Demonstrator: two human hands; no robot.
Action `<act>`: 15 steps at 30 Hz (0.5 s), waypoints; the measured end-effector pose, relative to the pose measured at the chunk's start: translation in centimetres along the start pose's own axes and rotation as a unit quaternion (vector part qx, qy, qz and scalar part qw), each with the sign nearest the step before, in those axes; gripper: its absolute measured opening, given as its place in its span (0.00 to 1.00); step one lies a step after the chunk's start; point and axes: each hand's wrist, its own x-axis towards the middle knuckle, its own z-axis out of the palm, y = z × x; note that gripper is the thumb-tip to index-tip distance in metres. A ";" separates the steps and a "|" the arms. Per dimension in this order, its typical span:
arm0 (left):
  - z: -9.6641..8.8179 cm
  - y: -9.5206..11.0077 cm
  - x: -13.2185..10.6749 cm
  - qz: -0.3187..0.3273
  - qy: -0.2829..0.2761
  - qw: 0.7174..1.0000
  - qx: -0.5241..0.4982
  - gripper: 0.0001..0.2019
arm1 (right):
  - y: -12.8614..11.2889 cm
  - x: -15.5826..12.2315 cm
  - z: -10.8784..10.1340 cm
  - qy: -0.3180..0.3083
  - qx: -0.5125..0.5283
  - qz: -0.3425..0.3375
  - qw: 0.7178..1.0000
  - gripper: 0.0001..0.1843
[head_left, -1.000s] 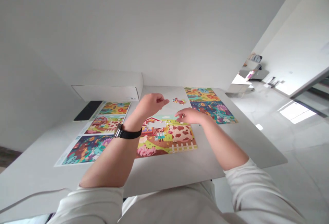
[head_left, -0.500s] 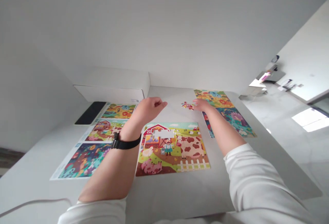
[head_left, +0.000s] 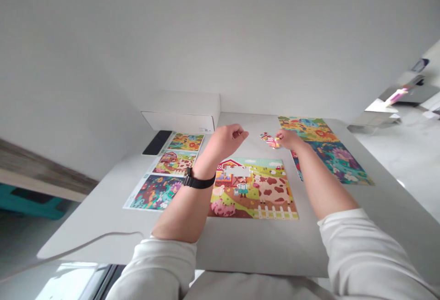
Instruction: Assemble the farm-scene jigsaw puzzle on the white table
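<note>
A farm jigsaw puzzle (head_left: pixel 256 194) lies flat on the table, with a pale gap at the barn near its upper edge. Above that gap hovers my left hand (head_left: pixel 227 141), fingers curled in; what they hold, if anything, is hidden. It wears a black wristband (head_left: pixel 201 183). Beyond the puzzle's top edge, my right hand (head_left: pixel 289 139) pinches at a small puzzle piece (head_left: pixel 277 141) with yellow on it. Loose red-and-white puzzle pieces (head_left: pixel 268 138) lie right beside its fingertips, partly overlapping.
On the left lies a picture sheet (head_left: pixel 161 192) with a black phone (head_left: pixel 157 142) at its top. A white box (head_left: pixel 178 120) stands behind them against the wall. Two other puzzles, a lion one (head_left: pixel 307 129) and a dark blue-green one (head_left: pixel 338 160), lie at right. A cable (head_left: pixel 103 236) crosses the front left.
The view has swung left, so everything sits further right. My right fingers have shifted at the loose pieces, whose arrangement differs a little. My left hand stays curled above the puzzle.
</note>
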 end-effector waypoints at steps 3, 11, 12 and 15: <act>0.1 1.5 -0.9 0.008 -0.018 1.000 -0.020 0.16 | -1.6 -2.9 -1.0 0.011 0.053 -0.039 0.998 0.16; 0.9 3.2 -0.3 0.041 0.017 0.999 0.012 0.12 | -5.6 -9.4 -3.6 0.035 0.137 -0.132 0.981 0.12; 1.0 3.0 0.1 0.045 0.030 0.998 0.025 0.11 | -6.0 -9.9 -3.7 0.040 0.149 -0.129 0.980 0.11; 1.0 2.4 0.9 0.040 0.057 0.997 0.038 0.09 | -6.8 -11.3 -3.9 0.042 0.196 -0.121 0.972 0.10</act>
